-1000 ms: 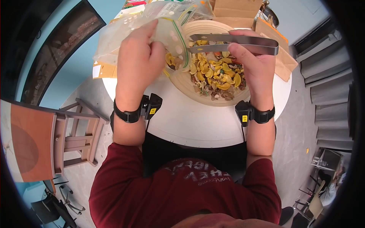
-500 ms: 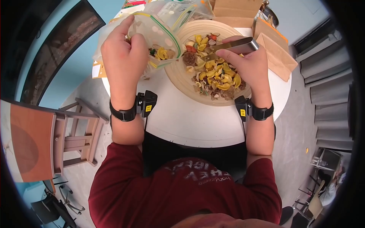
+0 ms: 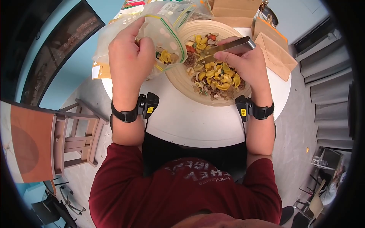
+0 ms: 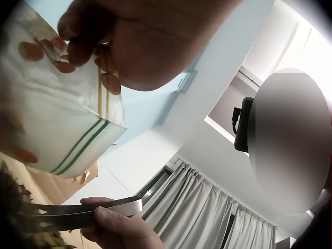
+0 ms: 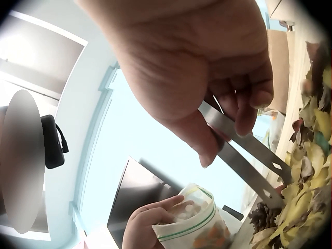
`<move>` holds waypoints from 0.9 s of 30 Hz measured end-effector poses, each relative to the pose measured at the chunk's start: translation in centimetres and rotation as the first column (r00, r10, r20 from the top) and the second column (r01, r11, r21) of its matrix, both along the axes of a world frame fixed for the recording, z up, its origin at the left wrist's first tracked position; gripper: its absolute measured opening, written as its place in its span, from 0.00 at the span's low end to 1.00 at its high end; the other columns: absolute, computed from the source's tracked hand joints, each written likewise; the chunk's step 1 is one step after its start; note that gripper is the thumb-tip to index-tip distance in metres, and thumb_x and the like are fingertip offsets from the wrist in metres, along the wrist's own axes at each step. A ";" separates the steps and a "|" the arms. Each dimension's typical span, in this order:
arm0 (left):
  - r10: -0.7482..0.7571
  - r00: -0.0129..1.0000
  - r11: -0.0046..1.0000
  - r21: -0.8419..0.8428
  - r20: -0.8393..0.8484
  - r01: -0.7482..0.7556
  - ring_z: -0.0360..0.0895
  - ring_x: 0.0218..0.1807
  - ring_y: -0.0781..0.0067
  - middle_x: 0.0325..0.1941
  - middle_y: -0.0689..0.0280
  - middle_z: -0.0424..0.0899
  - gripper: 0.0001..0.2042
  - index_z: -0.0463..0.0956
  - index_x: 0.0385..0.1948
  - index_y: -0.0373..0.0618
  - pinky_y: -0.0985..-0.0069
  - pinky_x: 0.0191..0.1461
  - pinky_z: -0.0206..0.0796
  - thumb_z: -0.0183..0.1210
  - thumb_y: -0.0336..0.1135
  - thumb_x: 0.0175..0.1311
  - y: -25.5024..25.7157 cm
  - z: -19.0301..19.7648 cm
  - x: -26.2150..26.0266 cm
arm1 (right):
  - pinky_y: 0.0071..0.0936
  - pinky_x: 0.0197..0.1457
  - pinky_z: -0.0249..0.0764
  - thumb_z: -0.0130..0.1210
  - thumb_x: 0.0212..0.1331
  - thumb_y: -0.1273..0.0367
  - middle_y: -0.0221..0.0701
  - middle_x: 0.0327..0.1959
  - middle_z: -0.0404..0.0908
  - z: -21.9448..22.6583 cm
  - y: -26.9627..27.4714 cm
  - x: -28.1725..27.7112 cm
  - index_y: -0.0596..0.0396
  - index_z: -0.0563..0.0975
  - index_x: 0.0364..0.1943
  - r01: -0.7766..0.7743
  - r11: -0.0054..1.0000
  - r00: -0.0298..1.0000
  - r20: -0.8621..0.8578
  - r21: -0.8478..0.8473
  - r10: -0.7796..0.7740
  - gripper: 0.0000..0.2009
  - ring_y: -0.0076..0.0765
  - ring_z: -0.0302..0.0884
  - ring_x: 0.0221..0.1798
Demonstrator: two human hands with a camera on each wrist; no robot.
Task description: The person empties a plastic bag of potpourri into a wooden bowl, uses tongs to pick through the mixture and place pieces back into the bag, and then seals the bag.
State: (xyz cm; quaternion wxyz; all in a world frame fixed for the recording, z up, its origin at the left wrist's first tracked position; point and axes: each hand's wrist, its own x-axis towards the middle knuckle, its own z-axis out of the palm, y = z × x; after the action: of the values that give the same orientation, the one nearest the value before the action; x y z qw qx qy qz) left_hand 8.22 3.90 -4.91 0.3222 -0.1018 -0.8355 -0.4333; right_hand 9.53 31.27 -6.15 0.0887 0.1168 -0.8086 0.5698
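The left hand (image 3: 133, 57) pinches the upper edge of a translucent zip bag (image 3: 170, 41) with green and yellow strips; yellow pieces lie inside its mouth. In the right wrist view the bag (image 5: 192, 228) is tilted toward the bowl. Metal tongs (image 3: 237, 45) are gripped between thumb and fingers of the right hand (image 3: 249, 64). Their tips reach into dried yellow and brown pieces (image 3: 224, 78) in a round wooden bowl (image 3: 180, 85). A pine cone (image 5: 263, 217) sits at the tong tips in the right wrist view; whether they clasp it I cannot tell.
Behind the bowl lies another clear bag (image 3: 167, 8). Brown paper bags (image 3: 275, 57) stand on the right of the round white table (image 3: 182, 125). A wooden chair (image 3: 81, 138) is on the floor at the left.
Over the last second the tongs came down from beside the bag mouth into the bowl's pieces. The left hand with the bag moved left, then slightly back right.
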 end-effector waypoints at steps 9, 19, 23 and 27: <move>-0.009 1.000 0.999 -0.036 0.024 0.009 0.73 0.19 0.69 0.22 0.52 0.80 0.21 0.83 0.53 0.30 0.70 0.29 0.68 0.53 0.26 0.58 0.0 0.0 0.0 | 0.22 0.42 0.77 0.72 0.57 0.73 0.31 0.32 0.89 -0.2 0.4 -0.2 0.62 0.87 0.39 0.102 0.995 0.995 -0.018 -0.005 -0.102 0.08 0.23 0.83 0.35; -0.076 0.997 0.994 -0.072 0.023 0.077 0.68 0.23 0.88 0.26 0.70 0.80 0.22 0.82 0.60 0.36 0.82 0.28 0.61 0.53 0.24 0.63 -0.2 -1.0 -0.6 | 0.21 0.41 0.77 0.72 0.58 0.71 0.30 0.32 0.90 0.7 1.2 0.1 0.61 0.88 0.38 0.180 0.977 0.976 -0.100 -0.118 -0.192 0.08 0.22 0.84 0.35; -0.115 0.991 0.985 -0.124 0.062 0.122 0.74 0.28 0.73 0.31 0.59 0.83 0.22 0.81 0.59 0.34 0.74 0.34 0.67 0.53 0.24 0.61 0.0 -0.7 -0.4 | 0.20 0.42 0.77 0.71 0.57 0.73 0.30 0.32 0.89 1.0 1.8 0.2 0.60 0.88 0.39 0.170 0.952 0.965 -0.152 -0.253 -0.213 0.08 0.23 0.84 0.36; -0.162 0.985 0.975 -0.146 0.051 0.168 0.85 0.42 0.43 0.43 0.41 0.86 0.22 0.81 0.54 0.30 0.59 0.50 0.77 0.52 0.25 0.57 0.3 -0.6 -0.3 | 0.20 0.43 0.76 0.71 0.56 0.74 0.30 0.33 0.88 1.0 0.7 0.6 0.61 0.87 0.40 0.068 0.873 0.978 -0.142 -0.482 -0.154 0.09 0.23 0.83 0.37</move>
State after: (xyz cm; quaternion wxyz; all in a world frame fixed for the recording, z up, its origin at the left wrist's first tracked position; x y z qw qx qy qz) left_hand 7.94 4.20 -5.50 0.2604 -0.1864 -0.8603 -0.3967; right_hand 10.16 31.95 -5.13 0.2183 0.0947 -0.6387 0.7318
